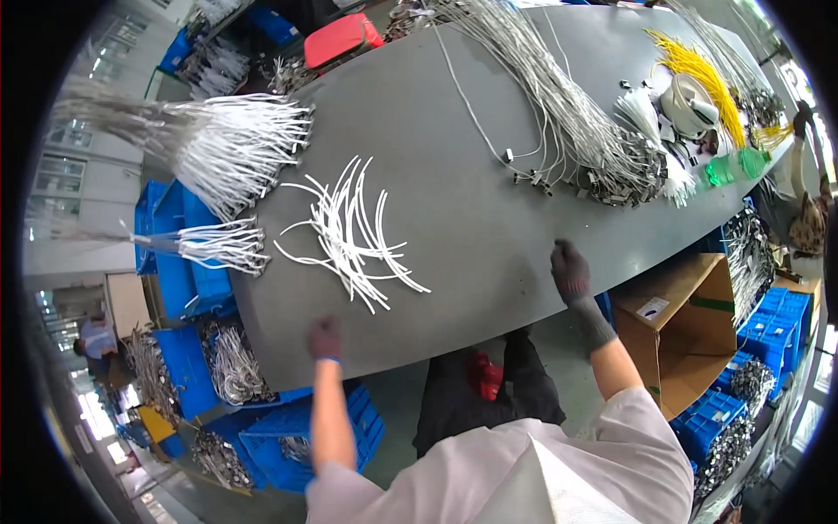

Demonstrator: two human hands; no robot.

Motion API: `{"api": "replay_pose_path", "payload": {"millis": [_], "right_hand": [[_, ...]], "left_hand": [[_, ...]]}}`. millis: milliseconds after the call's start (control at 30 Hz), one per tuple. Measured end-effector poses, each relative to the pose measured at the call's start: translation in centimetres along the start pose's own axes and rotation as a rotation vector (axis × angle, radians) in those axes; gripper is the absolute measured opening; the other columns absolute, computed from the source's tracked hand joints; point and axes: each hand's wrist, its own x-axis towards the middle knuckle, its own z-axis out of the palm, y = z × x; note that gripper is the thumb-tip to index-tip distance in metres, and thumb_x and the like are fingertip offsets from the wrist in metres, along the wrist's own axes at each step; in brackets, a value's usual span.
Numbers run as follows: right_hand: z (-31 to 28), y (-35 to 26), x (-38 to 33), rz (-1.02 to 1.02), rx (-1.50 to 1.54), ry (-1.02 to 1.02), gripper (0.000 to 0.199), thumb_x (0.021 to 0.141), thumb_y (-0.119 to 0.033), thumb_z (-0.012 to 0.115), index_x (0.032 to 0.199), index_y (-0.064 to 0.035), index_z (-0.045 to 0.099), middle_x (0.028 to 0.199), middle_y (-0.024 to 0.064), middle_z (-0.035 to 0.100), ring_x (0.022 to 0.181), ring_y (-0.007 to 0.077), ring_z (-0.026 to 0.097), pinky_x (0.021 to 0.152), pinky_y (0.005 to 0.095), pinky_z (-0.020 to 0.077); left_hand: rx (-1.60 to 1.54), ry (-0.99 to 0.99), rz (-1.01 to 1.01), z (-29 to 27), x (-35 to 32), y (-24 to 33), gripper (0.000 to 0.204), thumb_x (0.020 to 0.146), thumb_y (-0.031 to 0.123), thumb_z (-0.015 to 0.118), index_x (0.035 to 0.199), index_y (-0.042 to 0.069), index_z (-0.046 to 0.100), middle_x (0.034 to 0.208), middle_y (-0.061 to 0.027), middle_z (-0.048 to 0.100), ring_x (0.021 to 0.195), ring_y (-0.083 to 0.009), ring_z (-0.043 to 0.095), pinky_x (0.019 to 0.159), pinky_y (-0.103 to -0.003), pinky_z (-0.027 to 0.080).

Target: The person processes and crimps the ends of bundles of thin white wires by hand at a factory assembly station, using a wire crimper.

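Observation:
My left hand, in a dark glove, is over the near left part of the grey table. It is smeared by motion, so its fingers cannot be made out. Just beyond it lies a loose, criss-crossed pile of short white sleeved wires, apart from the hand. My right hand, gloved in dark grey, is over the table's near right part. Its fingers look curled in, and nothing shows between them. Far beyond it rests a thick bundle of long grey-white cables with dark connectors at the near end.
White-ended cable bundles hang over the left edge above blue crates. Yellow cables, a white cup-like container and a green bottle lie far right. An open cardboard box stands by my right arm. A red case is far left.

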Motion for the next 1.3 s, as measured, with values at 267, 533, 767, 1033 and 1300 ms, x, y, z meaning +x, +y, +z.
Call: {"api": "replay_pose_path", "payload": {"millis": [267,533,767,1033,1300], "right_hand": [[3.1,-4.0,13.8,-0.02,-0.387,0.23,0.04,0.087,-0.039,0.068,0.113,-0.0092,0.065,0.109,0.0227,0.066,0.106,0.0392,0.065,0.087,0.0471,0.0533],[2.5,2.0,8.8,-0.043,-0.085,0.254,0.04,0.086,-0.04,0.068,0.109,-0.0076,0.067,0.107,0.0245,0.066,0.103,0.0404,0.065,0.089,0.046,0.0532],[4.5,-2.6,14.6,0.111,0.026,0.238,0.049,0.083,-0.042,0.072,0.108,0.0009,0.069,0.097,0.0287,0.069,0.095,0.0381,0.069,0.081,0.0427,0.0538],[3.3,9.9,-1.8,-0.309,0.622,-0.106,0.019,0.089,-0.02,0.069,0.097,-0.0033,0.062,0.077,0.0154,0.064,0.064,0.0262,0.062,0.059,0.0357,0.0512],[-4.4,35.5,-35.8,0.181,-0.886,-0.414,0.029,0.088,-0.018,0.059,0.113,-0.0027,0.063,0.107,0.024,0.069,0.102,0.038,0.069,0.079,0.0468,0.0567]], "left_hand": [[-0.143,-0.057,-0.062,13.3,-8.3,17.7,0.045,0.089,0.051,0.063,0.096,0.008,0.073,0.092,-0.0171,0.072,0.088,-0.0395,0.069,0.076,-0.049,0.053],[-0.063,-0.25,-0.065,15.3,-5.7,18.4,0.041,0.088,0.045,0.059,0.093,0.007,0.074,0.095,-0.0212,0.072,0.09,-0.0429,0.069,0.079,-0.051,0.055],[-0.366,-0.184,-0.095,16.5,-7.7,16.4,0.034,0.096,0.035,0.052,0.097,0.002,0.063,0.081,-0.021,0.07,0.068,-0.035,0.07,0.061,-0.048,0.056],[-1.553,-0.879,-0.386,13.6,-16.4,13.4,0.018,0.093,0.021,0.071,0.092,0.005,0.062,0.082,-0.0059,0.065,0.058,-0.0129,0.056,0.057,-0.028,0.055],[-1.71,-1.267,0.009,16.4,-25.8,18.2,0.017,0.096,0.013,0.067,0.107,0.002,0.06,0.09,-0.0083,0.066,0.082,-0.0221,0.068,0.072,-0.034,0.059]]}}
